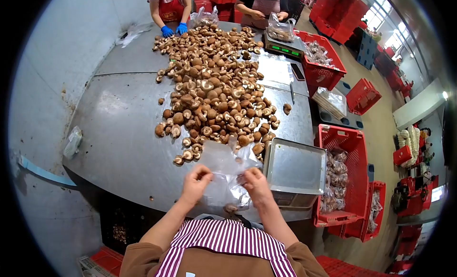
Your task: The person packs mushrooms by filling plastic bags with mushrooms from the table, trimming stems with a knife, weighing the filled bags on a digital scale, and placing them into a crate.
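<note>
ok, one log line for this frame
left hand: pinching clear plastic bag | right hand: pinching same bag | mushrooms: heaped on metal table, beyond bag | metal tray: beside right hand

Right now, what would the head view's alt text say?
A left hand and right hand hold a clear plastic bag at a metal table piled with mushrooms. A metal tray sits at right, beside red crates; two people work opposite.

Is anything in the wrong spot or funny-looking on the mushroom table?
Yes, a little: one mushroom lies alone on the metal table, right of the big pile, as if it strayed. A phone by the scale also looks odd so near food.
</note>
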